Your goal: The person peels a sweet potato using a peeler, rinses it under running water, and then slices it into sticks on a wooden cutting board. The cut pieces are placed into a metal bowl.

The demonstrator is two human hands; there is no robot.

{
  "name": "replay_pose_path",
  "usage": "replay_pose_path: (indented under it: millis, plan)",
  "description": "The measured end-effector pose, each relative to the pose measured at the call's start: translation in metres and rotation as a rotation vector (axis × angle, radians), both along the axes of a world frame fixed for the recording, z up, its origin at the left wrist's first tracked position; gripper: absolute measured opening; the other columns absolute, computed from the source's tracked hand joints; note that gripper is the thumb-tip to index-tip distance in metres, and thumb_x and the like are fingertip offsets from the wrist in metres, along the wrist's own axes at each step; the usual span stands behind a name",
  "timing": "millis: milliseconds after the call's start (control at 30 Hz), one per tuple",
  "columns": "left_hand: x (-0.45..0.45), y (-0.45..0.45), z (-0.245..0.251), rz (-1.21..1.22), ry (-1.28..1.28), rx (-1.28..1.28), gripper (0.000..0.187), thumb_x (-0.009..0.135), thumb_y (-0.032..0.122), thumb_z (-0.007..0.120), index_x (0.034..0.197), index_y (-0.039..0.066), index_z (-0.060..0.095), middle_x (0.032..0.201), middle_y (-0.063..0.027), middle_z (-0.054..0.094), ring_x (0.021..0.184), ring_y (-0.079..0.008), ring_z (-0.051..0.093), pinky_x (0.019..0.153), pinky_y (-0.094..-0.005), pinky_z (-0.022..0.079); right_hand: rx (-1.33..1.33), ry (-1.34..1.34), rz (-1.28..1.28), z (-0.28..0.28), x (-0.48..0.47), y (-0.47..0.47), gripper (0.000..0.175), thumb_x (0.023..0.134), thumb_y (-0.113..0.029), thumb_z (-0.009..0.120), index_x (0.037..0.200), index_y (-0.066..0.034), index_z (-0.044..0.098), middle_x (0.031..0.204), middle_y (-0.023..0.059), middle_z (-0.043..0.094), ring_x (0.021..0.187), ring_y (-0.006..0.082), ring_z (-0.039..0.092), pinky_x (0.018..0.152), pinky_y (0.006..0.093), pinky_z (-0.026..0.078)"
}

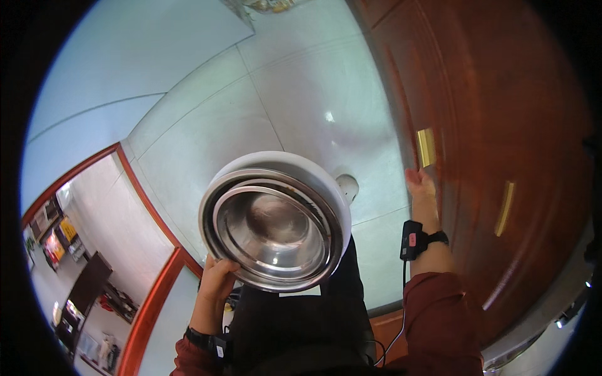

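My left hand (218, 277) grips the lower left rim of a stack of nested basins, thumb over the edge. The stack has steel bowls (268, 230) inside a white basin (291, 162), whose rim shows at the top and right. The bowls tilt towards me, and the innermost looks bare and shiny inside. My right hand (421, 183) reaches forward at the right, beside a brown wooden door (470, 155), close to a gold-coloured metal fitting (426, 148). Whether its fingers touch the door or the fitting I cannot tell.
Below lies a pale tiled floor (263, 103), with one of my shoes (347, 188) showing past the basin. A red-brown wooden frame (155, 301) edges an opening at the left, with shelves and objects beyond it. A clear plastic bag (268, 5) is at the top edge.
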State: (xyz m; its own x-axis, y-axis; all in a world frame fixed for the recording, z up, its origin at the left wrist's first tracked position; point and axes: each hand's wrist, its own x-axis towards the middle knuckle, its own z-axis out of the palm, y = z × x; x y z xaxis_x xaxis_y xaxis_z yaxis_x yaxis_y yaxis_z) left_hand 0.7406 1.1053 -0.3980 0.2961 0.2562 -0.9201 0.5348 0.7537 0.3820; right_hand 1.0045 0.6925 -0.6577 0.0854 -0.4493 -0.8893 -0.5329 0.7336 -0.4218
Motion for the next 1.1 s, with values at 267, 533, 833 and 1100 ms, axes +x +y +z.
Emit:
replay_pose_path:
  millis: [267,533,833,1100]
  plan:
    - [-0.001,0.009,-0.045,-0.074,-0.022,-0.064,0.046,0.064,-0.005,0.05,0.11,-0.004,0.055,0.1,-0.0099,0.063,0.091,-0.0225,0.061,0.082,-0.0328,0.048,0.372,-0.554,-0.334,-0.008,-0.006,-0.013,0.026,0.098,-0.007,0.036,0.113,0.0094,0.049,0.108,0.022,0.059,0.097,0.032,0.061,0.085,0.0437,0.055]
    - [-0.014,0.012,-0.048,-0.06,0.006,-0.118,0.047,0.063,-0.007,0.05,0.11,-0.003,0.056,0.101,-0.01,0.063,0.092,-0.0231,0.061,0.08,-0.0323,0.049,0.205,-0.544,-0.32,-0.023,0.006,0.001,0.028,0.098,-0.014,0.039,0.107,0.0097,0.051,0.099,0.0211,0.061,0.088,0.0284,0.063,0.075,0.0381,0.059]
    - [-0.008,0.014,-0.035,-0.179,0.065,-0.06,0.052,0.064,-0.007,0.049,0.116,-0.003,0.051,0.103,-0.0105,0.061,0.094,-0.0241,0.06,0.082,-0.0327,0.048,0.278,-0.616,-0.277,-0.033,-0.043,0.027,0.024,0.09,-0.005,0.051,0.11,0.0095,0.052,0.106,0.0207,0.06,0.094,0.0312,0.061,0.083,0.0379,0.057]
    - [0.015,0.015,-0.011,-0.217,0.023,-0.015,0.053,0.065,-0.003,0.052,0.118,-0.002,0.049,0.106,-0.0096,0.06,0.098,-0.0231,0.058,0.086,-0.0329,0.047,0.269,-0.084,-0.04,-0.014,-0.107,0.098,0.019,0.095,-0.015,0.048,0.09,0.0016,0.055,0.086,0.0148,0.064,0.081,0.0265,0.064,0.074,0.0362,0.056]
